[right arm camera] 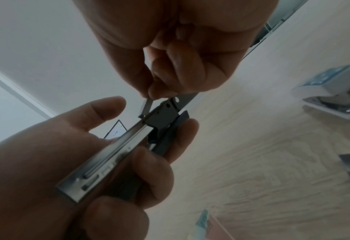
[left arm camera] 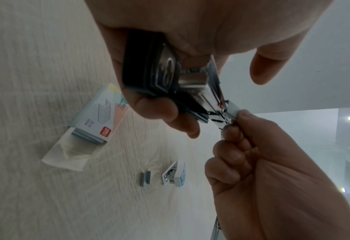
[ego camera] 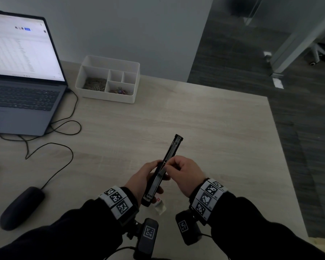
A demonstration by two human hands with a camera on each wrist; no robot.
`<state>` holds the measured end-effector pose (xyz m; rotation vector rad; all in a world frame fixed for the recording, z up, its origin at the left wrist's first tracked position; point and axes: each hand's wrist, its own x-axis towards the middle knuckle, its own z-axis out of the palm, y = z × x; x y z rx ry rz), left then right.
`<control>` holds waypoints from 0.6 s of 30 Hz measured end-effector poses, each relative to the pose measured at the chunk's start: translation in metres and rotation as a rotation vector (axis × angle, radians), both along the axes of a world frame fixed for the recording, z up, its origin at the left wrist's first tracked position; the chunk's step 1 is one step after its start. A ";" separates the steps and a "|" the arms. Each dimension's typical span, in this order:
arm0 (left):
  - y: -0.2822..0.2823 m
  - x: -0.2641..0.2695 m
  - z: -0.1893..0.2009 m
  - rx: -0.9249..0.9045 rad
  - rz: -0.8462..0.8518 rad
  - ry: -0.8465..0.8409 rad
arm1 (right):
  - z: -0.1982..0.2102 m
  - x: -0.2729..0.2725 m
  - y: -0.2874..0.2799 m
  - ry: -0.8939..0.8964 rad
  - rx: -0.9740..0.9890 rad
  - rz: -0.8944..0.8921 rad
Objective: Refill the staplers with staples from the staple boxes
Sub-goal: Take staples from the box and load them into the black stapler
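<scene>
My left hand point(ego camera: 148, 177) grips a black stapler point(ego camera: 172, 151), swung open above the table, with its metal staple channel point(right arm camera: 118, 149) facing up. My right hand point(ego camera: 174, 166) pinches a short strip of staples point(right arm camera: 147, 104) between thumb and forefinger, right at the channel's middle. Below the hands an opened staple box point(left arm camera: 100, 120) lies on the table. A loose staple strip point(left arm camera: 145, 178) and a small white stapler point(left arm camera: 175, 174) lie beyond the box.
An open laptop point(ego camera: 21, 87) stands at the back left, its cables point(ego camera: 64, 132) trailing to a dark mouse point(ego camera: 21, 207). A white desk organiser point(ego camera: 109, 79) with clips sits at the back. The table's right edge point(ego camera: 281, 139) drops to dark floor.
</scene>
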<state>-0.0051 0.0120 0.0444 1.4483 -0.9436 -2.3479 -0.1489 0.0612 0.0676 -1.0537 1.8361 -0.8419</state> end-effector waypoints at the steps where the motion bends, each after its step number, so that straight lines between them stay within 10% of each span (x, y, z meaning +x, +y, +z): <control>1: 0.000 0.000 0.000 -0.001 -0.002 0.000 | 0.000 0.000 0.000 0.002 -0.002 0.005; 18: -0.002 0.000 -0.007 0.000 -0.004 0.018 | -0.010 0.001 0.007 0.402 -0.159 0.472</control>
